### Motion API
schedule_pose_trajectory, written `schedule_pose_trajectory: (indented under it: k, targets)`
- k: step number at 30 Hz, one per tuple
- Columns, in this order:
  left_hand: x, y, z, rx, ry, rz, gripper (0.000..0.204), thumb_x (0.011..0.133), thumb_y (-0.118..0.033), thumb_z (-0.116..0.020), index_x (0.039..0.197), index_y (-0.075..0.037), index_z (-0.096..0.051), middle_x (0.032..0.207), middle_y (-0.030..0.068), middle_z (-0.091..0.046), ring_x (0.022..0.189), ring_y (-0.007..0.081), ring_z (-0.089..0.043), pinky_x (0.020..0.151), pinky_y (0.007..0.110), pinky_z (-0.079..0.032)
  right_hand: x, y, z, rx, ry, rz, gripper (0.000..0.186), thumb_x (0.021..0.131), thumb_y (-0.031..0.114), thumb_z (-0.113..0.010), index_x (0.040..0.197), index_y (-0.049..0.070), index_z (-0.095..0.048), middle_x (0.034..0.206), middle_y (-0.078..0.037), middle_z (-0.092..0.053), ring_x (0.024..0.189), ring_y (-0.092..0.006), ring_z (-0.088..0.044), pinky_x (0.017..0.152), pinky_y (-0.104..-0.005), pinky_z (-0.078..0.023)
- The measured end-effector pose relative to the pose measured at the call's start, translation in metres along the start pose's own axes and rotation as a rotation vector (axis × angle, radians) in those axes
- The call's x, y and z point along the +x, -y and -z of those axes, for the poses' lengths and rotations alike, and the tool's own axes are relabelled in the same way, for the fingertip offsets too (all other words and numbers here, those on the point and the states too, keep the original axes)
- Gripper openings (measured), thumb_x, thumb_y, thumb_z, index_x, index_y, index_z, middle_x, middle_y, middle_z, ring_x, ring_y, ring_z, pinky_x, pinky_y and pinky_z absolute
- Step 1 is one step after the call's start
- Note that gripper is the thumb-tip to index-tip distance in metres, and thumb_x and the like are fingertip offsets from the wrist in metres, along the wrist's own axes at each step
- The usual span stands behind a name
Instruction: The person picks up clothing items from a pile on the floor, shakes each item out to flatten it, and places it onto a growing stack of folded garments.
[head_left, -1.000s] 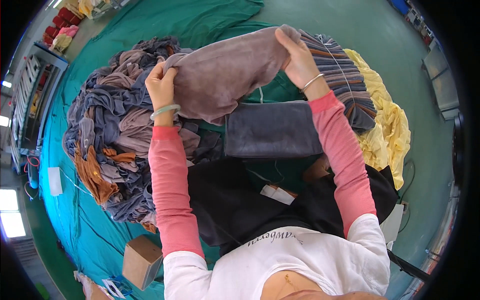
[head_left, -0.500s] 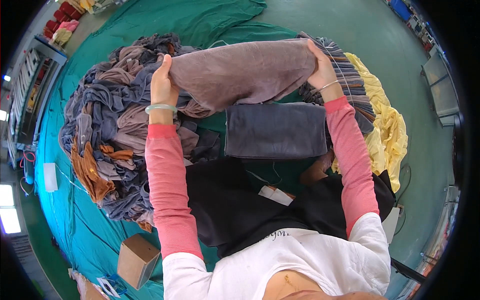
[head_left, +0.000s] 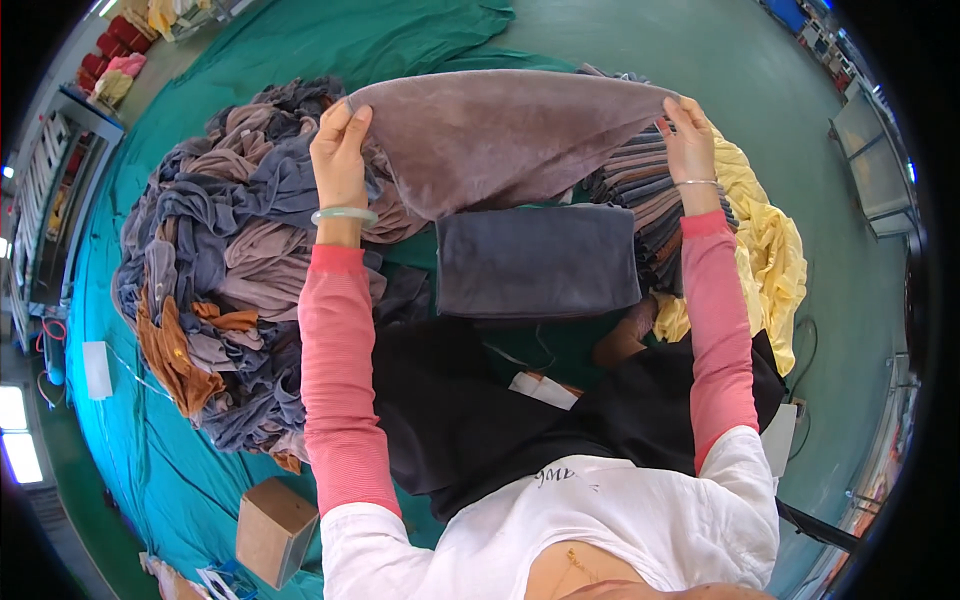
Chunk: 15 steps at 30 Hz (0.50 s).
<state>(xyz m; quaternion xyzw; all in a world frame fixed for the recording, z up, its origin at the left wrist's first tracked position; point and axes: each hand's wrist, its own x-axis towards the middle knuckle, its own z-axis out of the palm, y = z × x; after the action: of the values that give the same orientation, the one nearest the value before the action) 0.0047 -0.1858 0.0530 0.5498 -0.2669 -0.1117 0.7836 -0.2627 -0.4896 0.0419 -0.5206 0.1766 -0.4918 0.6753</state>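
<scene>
Stretching between both grips, mauve cloth (head_left: 500, 135) pinched at corners by left hand (head_left: 340, 150), right hand (head_left: 688, 135), above folded grey cloth (head_left: 538, 262).

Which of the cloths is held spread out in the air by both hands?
The mauve-brown cloth, gripped at its corners by the left hand and right hand; the dark grey cloth lies folded.

Green sheet (head_left: 150, 440) on floor: heap of garments (head_left: 215, 270), folded grey cloth (head_left: 535, 262), yellow fabric (head_left: 770, 250), cardboard box (head_left: 275, 530).
</scene>
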Motion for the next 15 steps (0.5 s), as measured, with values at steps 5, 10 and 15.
schedule_pose_trajectory:
  k: [5,10,15]
  targets:
    - [-0.039,-0.056,-0.002,0.132,0.268,-0.142,0.02,0.082,-0.002,-0.056,0.1,0.004,-0.062,0.095,0.0058,-0.063,0.085,0.0099,-0.055,0.079,0.02,-0.042,-0.038,0.061,0.016,0.248,0.193,0.027,0.008,0.084,0.007,-0.057,0.091,0.01,-0.06,0.102,-0.005,-0.06,0.101,-0.0153,-0.052,0.093,-0.0332,-0.036]
    - [-0.089,-0.084,0.02,0.318,0.899,-0.161,0.018,0.071,0.0,-0.066,0.09,0.002,-0.065,0.088,0.0112,-0.066,0.084,0.0186,-0.061,0.076,0.029,-0.046,-0.114,0.097,0.079,0.067,0.421,-0.042,0.014,0.08,0.018,-0.062,0.081,0.007,-0.054,0.082,-0.007,-0.055,0.084,-0.0195,-0.054,0.103,-0.0451,-0.028]
    - [-0.115,-0.042,0.026,0.167,1.169,0.415,0.017,0.069,0.006,-0.065,0.086,0.003,-0.065,0.083,0.0089,-0.066,0.081,0.0153,-0.061,0.073,0.028,-0.047,-0.166,0.089,0.103,-0.126,0.485,-0.5,0.018,0.077,0.018,-0.065,0.079,0.006,-0.052,0.078,-0.006,-0.055,0.077,-0.0196,-0.056,0.09,-0.0403,-0.042]
